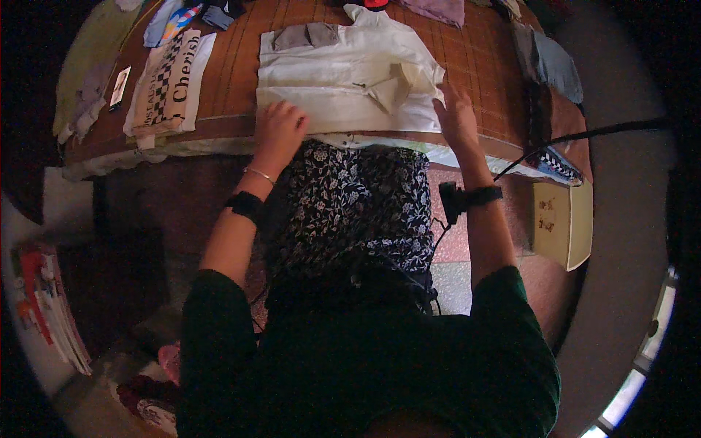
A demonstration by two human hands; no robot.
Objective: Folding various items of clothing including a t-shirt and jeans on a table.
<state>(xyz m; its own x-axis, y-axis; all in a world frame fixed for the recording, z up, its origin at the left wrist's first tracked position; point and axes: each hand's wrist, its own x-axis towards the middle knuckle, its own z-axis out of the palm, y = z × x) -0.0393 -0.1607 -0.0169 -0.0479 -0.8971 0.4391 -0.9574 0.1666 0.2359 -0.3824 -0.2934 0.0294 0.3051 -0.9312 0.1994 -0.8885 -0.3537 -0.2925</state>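
Observation:
A white shirt lies folded on the brown checked bedspread in front of me, with its collar folds and a grey pocket-like patch at its far left. At the shirt's near left corner, my left hand has its fingers bent closed over the fabric edge. My right hand rests along the shirt's right edge, its thumb apart from its stretched fingers. The underside of each hand is hidden.
Left of the shirt lies a folded printed cloth, beside a small dark-edged card-like object. Other clothes edge the brown bedspread. A black cable runs in from the right. Below it stands a cream box.

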